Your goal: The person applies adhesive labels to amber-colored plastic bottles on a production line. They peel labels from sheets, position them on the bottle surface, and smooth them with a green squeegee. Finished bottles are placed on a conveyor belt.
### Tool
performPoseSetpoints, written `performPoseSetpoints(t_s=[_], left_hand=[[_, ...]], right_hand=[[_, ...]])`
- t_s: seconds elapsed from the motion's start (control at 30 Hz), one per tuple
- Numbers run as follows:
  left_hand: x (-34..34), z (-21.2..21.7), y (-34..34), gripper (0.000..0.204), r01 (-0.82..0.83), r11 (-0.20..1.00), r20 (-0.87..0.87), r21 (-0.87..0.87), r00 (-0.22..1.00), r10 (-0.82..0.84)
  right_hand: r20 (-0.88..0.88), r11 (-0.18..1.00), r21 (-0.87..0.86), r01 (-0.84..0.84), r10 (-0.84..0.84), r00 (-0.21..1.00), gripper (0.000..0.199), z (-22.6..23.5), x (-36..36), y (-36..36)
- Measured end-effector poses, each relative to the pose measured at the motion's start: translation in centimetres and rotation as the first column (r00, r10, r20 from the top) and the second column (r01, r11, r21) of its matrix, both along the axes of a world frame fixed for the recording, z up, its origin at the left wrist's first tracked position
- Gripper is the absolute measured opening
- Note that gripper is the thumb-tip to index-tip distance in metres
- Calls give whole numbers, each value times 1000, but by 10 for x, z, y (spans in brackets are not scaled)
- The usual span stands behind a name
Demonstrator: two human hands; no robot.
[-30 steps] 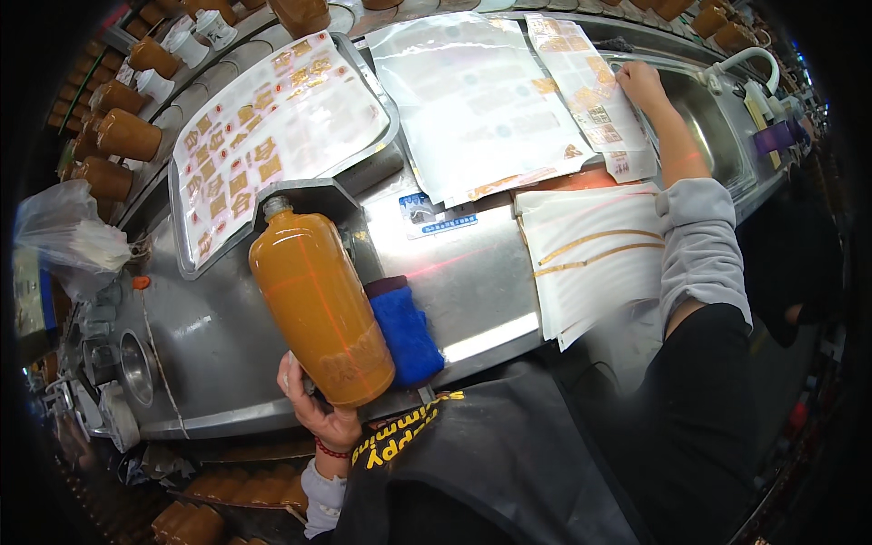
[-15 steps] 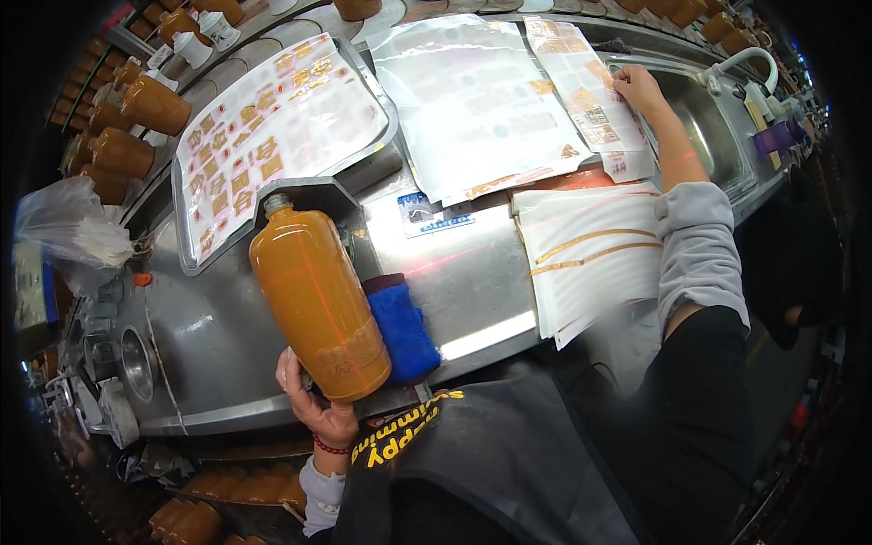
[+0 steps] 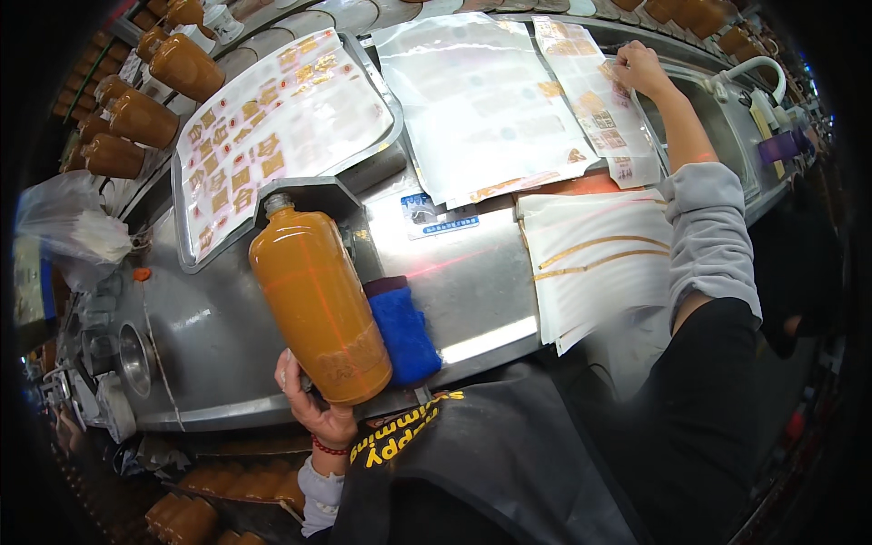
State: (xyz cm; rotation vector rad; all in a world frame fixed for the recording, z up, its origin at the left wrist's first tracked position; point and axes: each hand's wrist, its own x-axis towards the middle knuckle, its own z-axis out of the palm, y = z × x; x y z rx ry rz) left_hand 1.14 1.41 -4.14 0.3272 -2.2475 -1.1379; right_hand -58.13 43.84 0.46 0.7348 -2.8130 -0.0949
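Note:
A glossy brown bottle (image 3: 313,291) with a pale narrow neck lies tilted against a notched metal rest (image 3: 338,193). My left hand (image 3: 318,413) is closed round its base, where a patterned patch shows on the side. At the far right my right hand (image 3: 640,68) has its fingers bent together at the edge of a narrow sheet of gold decals (image 3: 590,100); what is pinched there is too small to make out. A larger pale sheet (image 3: 472,100) lies beside it. A folded blue cloth (image 3: 406,331) sits against the bottle's right side.
A tray (image 3: 186,232) holds a sheet of gold decals (image 3: 263,136). White sheets with gold strips (image 3: 595,291) lie at the front right. A sink (image 3: 704,127) with a white tap (image 3: 767,68) is beyond. Brown bottles (image 3: 145,118) line the far left; a metal bowl (image 3: 136,361) stands left.
My right hand has moved slightly farther away along the edge of the narrow decal sheet. The brown bottles at the far left have shifted right. My left hand and its bottle stay put.

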Motion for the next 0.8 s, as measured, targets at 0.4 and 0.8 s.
performPoseSetpoints(t_s=[0.4,0.8], left_hand=[[-36,80,-30,70,145,975,-97,-166,982,-163],[-224,177,26,23,394,814,-27,-427,894,-447]], right_hand=[[90,784,-569,-248,359,929,15,56,88,-45],[69,420,-776,-472,799,597,20,146,268,-181]])
